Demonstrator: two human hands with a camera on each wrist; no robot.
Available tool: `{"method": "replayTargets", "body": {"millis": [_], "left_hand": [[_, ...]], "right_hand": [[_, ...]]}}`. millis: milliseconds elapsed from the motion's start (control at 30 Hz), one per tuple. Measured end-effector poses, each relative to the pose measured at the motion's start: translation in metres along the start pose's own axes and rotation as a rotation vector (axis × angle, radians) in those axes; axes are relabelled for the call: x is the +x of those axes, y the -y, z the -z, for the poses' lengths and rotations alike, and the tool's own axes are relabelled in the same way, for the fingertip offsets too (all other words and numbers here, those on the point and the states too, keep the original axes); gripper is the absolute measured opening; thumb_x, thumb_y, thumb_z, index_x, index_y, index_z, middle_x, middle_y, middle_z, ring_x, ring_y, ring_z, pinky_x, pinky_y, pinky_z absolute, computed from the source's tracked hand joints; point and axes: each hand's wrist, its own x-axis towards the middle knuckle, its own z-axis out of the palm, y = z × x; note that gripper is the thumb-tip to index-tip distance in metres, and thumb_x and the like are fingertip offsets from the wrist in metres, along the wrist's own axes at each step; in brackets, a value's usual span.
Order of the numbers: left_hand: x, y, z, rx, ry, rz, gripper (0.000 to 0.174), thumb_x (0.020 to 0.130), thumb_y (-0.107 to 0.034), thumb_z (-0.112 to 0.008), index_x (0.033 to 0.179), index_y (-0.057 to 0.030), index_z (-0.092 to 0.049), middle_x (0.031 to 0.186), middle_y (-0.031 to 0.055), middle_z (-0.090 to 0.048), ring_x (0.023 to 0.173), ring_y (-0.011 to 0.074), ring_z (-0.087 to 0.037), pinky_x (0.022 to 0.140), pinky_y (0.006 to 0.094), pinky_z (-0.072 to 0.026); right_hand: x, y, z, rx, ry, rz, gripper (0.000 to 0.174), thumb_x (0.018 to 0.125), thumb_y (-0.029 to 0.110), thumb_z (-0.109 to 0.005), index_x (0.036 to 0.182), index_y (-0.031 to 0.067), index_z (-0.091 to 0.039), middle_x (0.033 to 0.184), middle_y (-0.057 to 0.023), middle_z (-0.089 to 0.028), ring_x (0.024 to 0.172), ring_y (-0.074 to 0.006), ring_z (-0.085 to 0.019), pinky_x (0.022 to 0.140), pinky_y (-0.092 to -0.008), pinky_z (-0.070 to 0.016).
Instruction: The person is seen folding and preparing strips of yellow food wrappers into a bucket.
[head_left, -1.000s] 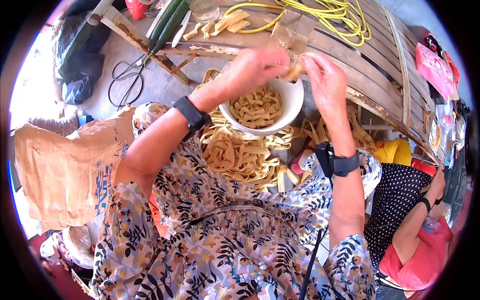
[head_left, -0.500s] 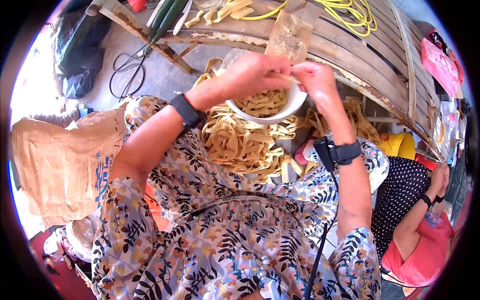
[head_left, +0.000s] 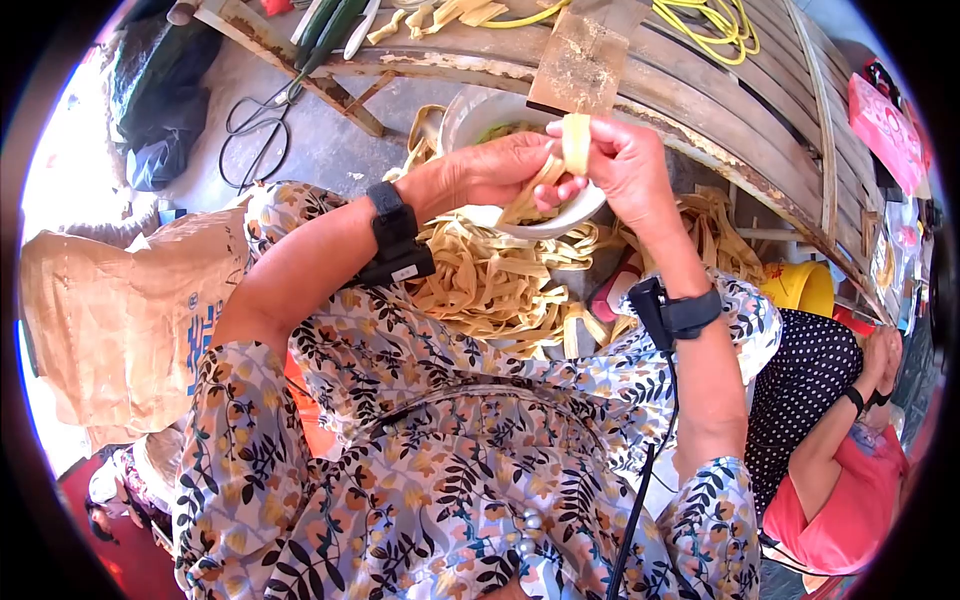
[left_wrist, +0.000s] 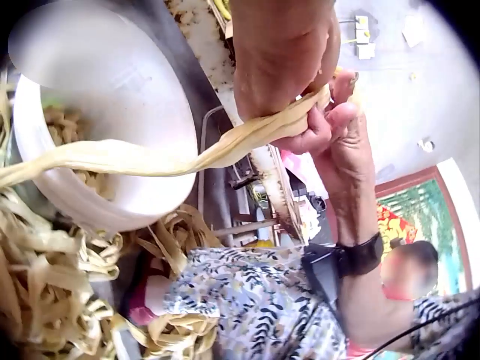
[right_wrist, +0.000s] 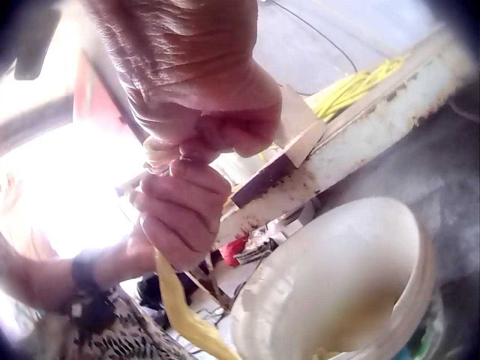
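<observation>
A long pale yellow strip (head_left: pixel 577 145) is looped between the two hands, its top bend standing up at the right fingertips. My right hand (head_left: pixel 632 170) pinches it with curled fingers. My left hand (head_left: pixel 490 172), to its left, grips the strip too. In the left wrist view the strip (left_wrist: pixel 180 159) runs from the fingers across the white bucket (left_wrist: pixel 150 202). In the right wrist view it hangs below the left hand (right_wrist: pixel 184 214). Under the hands in the head view, the bucket (head_left: pixel 545 229) is partly hidden; short pieces lie inside it.
A heap of loose strips (head_left: pixel 490 290) lies on the floor by the bucket. Beyond stands a slatted bench (head_left: pixel 700 130) with a small board (head_left: pixel 580 65), yellow cord (head_left: pixel 700 30) and cucumbers (head_left: pixel 330 35). Left is a brown paper bag (head_left: pixel 110 330); another person (head_left: pixel 840 480) sits right.
The hands have changed hold, and the strip now stands as a loop between them. My left hand has turned and its fingers have come in from the left. The head view has shifted slightly.
</observation>
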Motion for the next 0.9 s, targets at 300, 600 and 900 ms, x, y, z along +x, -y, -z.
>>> {"method": "replayTargets", "body": {"millis": [300,600,900], "left_hand": [[0.023,-0.004,-0.010,0.128,-0.506,-0.191,0.017,0.088,-0.013,-0.049,0.099,-0.0011,-0.054,0.074,0.0041,-0.055,0.053,0.0078,-0.049,0.048,0.0185,-0.0426],[0.006,-0.018,-0.036,1.224,-0.714,-0.439,0.017,0.083,-0.014,-0.056,0.092,0.0008,-0.057,0.067,0.0054,-0.059,0.053,0.0089,-0.057,0.047,0.0224,-0.0456],[0.010,-0.003,-0.022,1.207,-0.743,-0.450,0.023,0.084,-0.022,-0.055,0.094,-0.0013,-0.050,0.060,0.0037,-0.053,0.049,0.0072,-0.050,0.043,0.0215,-0.0379]], "right_hand": [[0.001,-0.003,0.007,-0.948,-0.447,0.531,0.019,0.070,0.017,-0.066,0.087,0.0085,-0.063,0.080,-0.0080,-0.057,0.079,-0.0263,-0.054,0.068,-0.0324,-0.0439],[0.008,-0.014,0.009,-0.378,-0.210,-0.024,0.016,0.072,0.015,-0.066,0.080,0.0017,-0.065,0.058,-0.0010,-0.057,0.054,-0.0035,-0.043,0.052,-0.0232,-0.0394],[0.002,-0.023,-0.002,-0.539,-0.404,0.483,0.009,0.069,0.004,-0.064,0.078,0.0007,-0.064,0.094,-0.0078,-0.061,0.082,-0.0133,-0.053,0.073,-0.0223,-0.0434]]}}
